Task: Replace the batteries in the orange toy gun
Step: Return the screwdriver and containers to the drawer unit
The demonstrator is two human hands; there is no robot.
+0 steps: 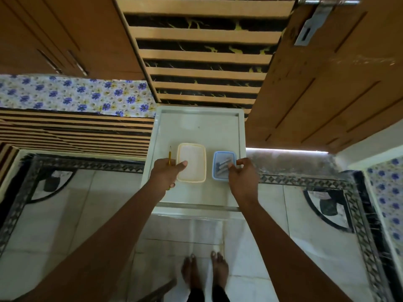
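Note:
A small white table (198, 129) stands in front of me. On it sit a cream plastic box (193, 156), which looks bare inside, and to its right a small blue box (224, 154) holding several grey batteries (221, 166). My left hand (165, 173) holds a thin yellow-handled screwdriver (169, 154), and its thumb rests on the cream box's near left edge. My right hand (241, 177) grips the blue box at its near right corner, fingers on the rim. No orange toy gun is in view.
A wooden door (327, 83) with a metal latch stands to the right of the table. A striped wall panel is behind it, and a bed with a flowered cover (72, 94) lies to the left. My bare feet (205, 271) stand on the tiled floor below.

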